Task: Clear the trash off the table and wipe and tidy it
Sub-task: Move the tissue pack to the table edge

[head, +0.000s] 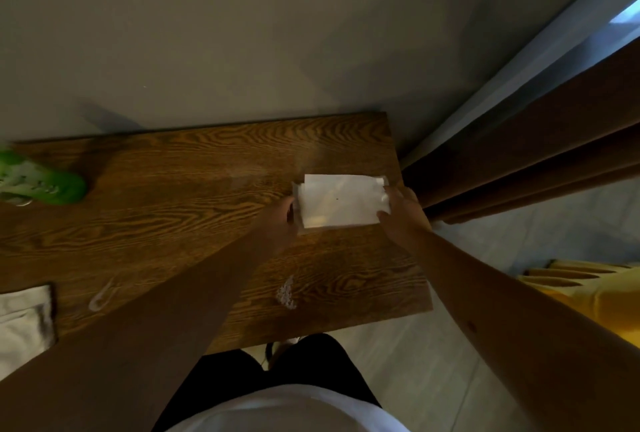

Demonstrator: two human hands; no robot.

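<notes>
Hands met at the far right end of the wooden tabletop (180,189). The left hand (284,215) closed its grip on the left edge of a white tissue pack (341,201); the right hand (403,213) pinched the pack's right edge, thumb and fingertips curled around it. The pack was flat, rectangular, in clear wrapping, lying at the tabletop near the corner. A wet smear and a foamy patch (287,293) marked the near surface. A green spray bottle (45,182) lay at the left, blurred. A white cloth (22,324) rested at the near left edge.
</notes>
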